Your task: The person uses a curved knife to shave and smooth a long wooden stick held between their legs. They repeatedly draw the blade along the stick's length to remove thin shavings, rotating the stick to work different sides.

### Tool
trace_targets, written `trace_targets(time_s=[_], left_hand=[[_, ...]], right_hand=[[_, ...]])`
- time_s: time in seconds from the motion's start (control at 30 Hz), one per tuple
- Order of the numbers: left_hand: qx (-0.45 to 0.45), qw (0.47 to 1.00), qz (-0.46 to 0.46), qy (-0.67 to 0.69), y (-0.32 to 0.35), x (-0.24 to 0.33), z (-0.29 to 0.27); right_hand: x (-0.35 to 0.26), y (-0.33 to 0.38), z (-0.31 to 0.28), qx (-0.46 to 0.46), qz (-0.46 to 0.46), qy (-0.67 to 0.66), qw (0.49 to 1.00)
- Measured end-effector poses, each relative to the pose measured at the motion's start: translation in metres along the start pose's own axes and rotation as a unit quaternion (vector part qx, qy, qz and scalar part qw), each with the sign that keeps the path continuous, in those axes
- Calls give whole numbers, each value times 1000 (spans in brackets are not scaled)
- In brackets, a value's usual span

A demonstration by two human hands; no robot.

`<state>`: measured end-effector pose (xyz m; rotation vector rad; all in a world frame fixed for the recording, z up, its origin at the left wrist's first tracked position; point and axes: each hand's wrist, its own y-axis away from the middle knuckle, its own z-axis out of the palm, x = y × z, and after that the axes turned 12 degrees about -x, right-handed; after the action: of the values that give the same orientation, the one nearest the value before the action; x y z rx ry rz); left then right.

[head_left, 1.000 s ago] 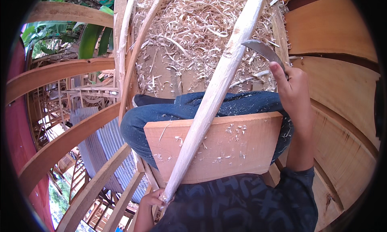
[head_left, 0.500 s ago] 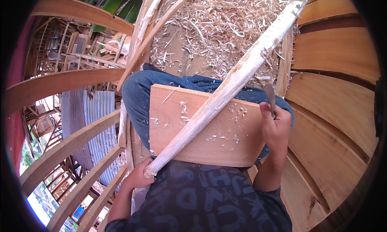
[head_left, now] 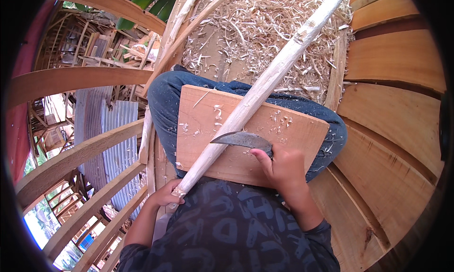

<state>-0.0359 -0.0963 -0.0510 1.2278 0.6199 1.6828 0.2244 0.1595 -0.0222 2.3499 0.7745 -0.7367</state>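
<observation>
left hand (head_left: pixel 165 196): fingers clenched round the near end of the pole, low beside the torso.
pole (head_left: pixel 257 94): long pale peeled stick, runs from the left fingers up and to the right, lying diagonally across the board.
board (head_left: pixel 288 130): flat light-wood plank on the lap over the jeans (head_left: pixel 163 101), under the pole, dotted with chips.
knife (head_left: pixel 241 139): curved dark blade, tip pointing left, edge touching the pole just above the left fingers.
right hand (head_left: pixel 281 170): fingers grasping the knife handle, thumb up, resting on the board.
shavings (head_left: pixel 265 30): thick pile on the floor beyond the knees.
planks (head_left: pixel 397 97): curved wood right of the right fingers.
</observation>
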Motion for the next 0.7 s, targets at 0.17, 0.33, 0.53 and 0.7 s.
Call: trace_targets(time_s=[0.17, 0.33, 0.53, 0.7], left_hand=[[-10, 1000, 14, 6, -4, -1, 0], [-25, 999, -12, 41, -6, 10, 4], [-14, 998, 31, 45, -11, 7, 6], [-20, 997, 53, 46, -13, 3, 5]], right_hand=[[-1, -9, 5, 7, 2, 96, 995], [0, -16, 1, 5, 27, 142, 990], [5, -20, -7, 30, 28, 177, 983], [7, -25, -15, 46, 28, 192, 980]])
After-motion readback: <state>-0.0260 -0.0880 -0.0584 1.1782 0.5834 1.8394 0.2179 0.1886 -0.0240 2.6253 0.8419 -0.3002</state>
